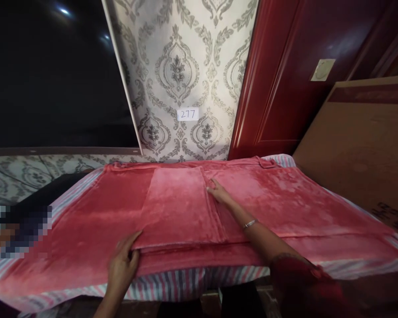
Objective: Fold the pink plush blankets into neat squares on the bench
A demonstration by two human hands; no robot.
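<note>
A pinkish-red plush cloth lies folded into a layered panel on top of a wider spread of the same plush fabric. At the panel's front left corner is my left hand, its fingers over the top and its thumb at the front edge, gripping the cloth there. My right hand, wearing a bracelet at the wrist, rests on the panel's far right edge. Its fingers are stretched out and somewhat apart, touching the fabric without a visible grip. The undersides of the layers are hidden.
A striped cover shows around the plush fabric's edges. Behind stand a patterned wall with a "277" label, a large black screen at left and a dark red door. A cardboard box leans close at right.
</note>
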